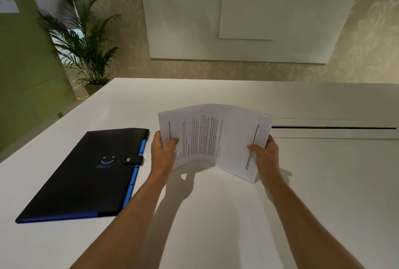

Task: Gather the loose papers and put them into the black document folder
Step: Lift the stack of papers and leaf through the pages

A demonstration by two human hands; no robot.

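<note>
While left hand, right hand pinch papers edges, folder lies shut alongside.

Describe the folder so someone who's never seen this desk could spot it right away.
Start at the white table. On its left side, left of the left hand and the papers, lies a flat black folder, snapped shut. It is the only dark thing there, with a blue smile logo, blue edging and a snap strap.
</note>
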